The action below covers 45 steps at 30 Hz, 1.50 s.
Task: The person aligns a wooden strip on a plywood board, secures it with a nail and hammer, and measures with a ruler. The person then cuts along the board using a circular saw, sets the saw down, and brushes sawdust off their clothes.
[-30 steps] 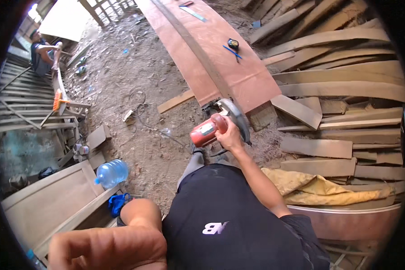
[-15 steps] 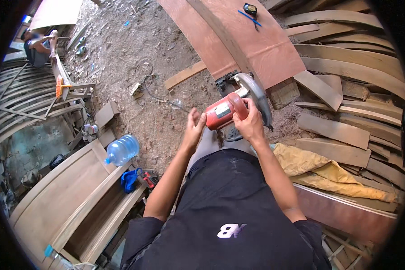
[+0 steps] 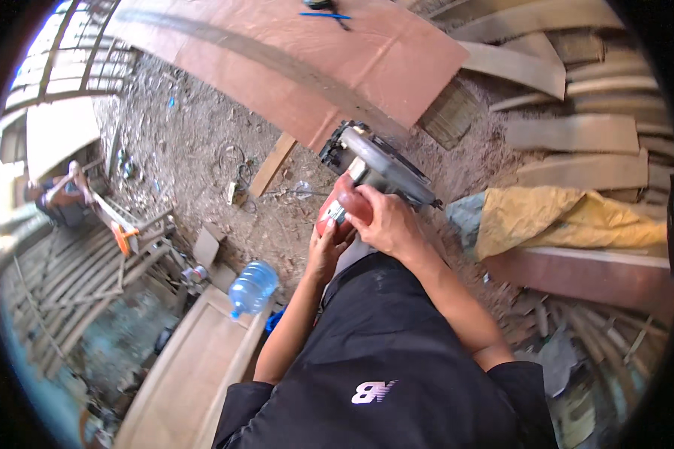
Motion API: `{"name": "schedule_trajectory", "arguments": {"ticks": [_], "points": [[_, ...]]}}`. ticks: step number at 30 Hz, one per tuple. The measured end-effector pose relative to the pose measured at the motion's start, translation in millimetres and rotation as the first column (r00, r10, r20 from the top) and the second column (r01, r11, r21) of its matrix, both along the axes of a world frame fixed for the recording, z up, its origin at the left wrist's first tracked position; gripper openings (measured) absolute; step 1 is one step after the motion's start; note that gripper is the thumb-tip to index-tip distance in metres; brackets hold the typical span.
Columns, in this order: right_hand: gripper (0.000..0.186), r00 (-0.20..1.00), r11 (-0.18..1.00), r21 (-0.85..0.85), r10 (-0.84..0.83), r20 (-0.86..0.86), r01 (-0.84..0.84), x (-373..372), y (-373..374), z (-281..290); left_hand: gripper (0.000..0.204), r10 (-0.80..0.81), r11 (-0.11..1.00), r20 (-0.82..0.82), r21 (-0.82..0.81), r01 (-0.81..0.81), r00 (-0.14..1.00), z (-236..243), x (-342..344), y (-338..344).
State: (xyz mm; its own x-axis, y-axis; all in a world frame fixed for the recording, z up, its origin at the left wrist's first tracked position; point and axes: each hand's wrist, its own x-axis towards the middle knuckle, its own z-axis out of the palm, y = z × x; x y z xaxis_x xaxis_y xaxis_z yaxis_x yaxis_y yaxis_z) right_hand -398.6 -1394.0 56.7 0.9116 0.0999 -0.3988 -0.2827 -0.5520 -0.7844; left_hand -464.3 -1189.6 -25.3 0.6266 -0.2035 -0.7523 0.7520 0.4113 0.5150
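A red circular saw (image 3: 352, 196) with a grey blade guard is held in front of my body. My right hand (image 3: 389, 224) wraps round its rear handle. My left hand (image 3: 324, 251) grips the end of the red motor housing, thumb on top and fingers partly hidden beneath. The saw's front lies over the near edge of a reddish plywood sheet (image 3: 397, 67); whether it touches the sheet I cannot tell. At the top of the view, a tape measure (image 3: 319, 4) and a thin blue stick-like thing (image 3: 324, 15) rest on the sheet.
A short wooden board (image 3: 272, 165) and a cord (image 3: 296, 193) lie on the littered ground. To the left are a clear blue water jug (image 3: 254, 286), a wooden panel (image 3: 183, 367) and a seated person (image 3: 61, 196). Curved planks (image 3: 573, 135) and a yellow cloth (image 3: 562, 217) sit right.
My left hand has gone from loosely beside the saw to gripping its motor end. The saw has turned, its motor end now nearer my body. My view has swung, shifting the surroundings.
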Motion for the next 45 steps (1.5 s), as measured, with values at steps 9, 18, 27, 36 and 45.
{"name": "schedule_trajectory", "arguments": {"ticks": [9, 18, 27, 36, 45], "points": [[0.046, 0.999, 0.994, 0.104, -0.045, -0.01, 0.046, -3, -8, -15, 0.046, -0.328, 0.882, 0.062, 0.379, 0.282, 0.943, -50, 106, 22], [0.046, 0.999, 0.992, 0.126, -0.029, -0.023, 0.032, 2, -8, -9, 0.023, -0.256, 0.888, 0.069, 0.412, 0.206, 0.964, -87, 117, 24], [0.038, 0.999, 0.998, 0.06, -0.029, 0.024, 0.028, 4, -10, 1, 0.034, -0.117, 0.94, 0.984, 0.152, -0.305, 0.132, 268, 228, 29], [0.026, 0.992, 0.996, 0.075, 0.033, 0.124, -0.043, 6, 4, -11, 0.034, -0.856, 0.396, 0.502, 0.789, -0.471, 0.122, 413, 168, 111], [0.028, 0.989, 0.996, 0.059, 0.061, 0.132, -0.069, 2, 0, -13, 0.036, -0.969, 0.019, 0.133, 0.882, -0.471, 0.209, 438, 172, 127]]}}
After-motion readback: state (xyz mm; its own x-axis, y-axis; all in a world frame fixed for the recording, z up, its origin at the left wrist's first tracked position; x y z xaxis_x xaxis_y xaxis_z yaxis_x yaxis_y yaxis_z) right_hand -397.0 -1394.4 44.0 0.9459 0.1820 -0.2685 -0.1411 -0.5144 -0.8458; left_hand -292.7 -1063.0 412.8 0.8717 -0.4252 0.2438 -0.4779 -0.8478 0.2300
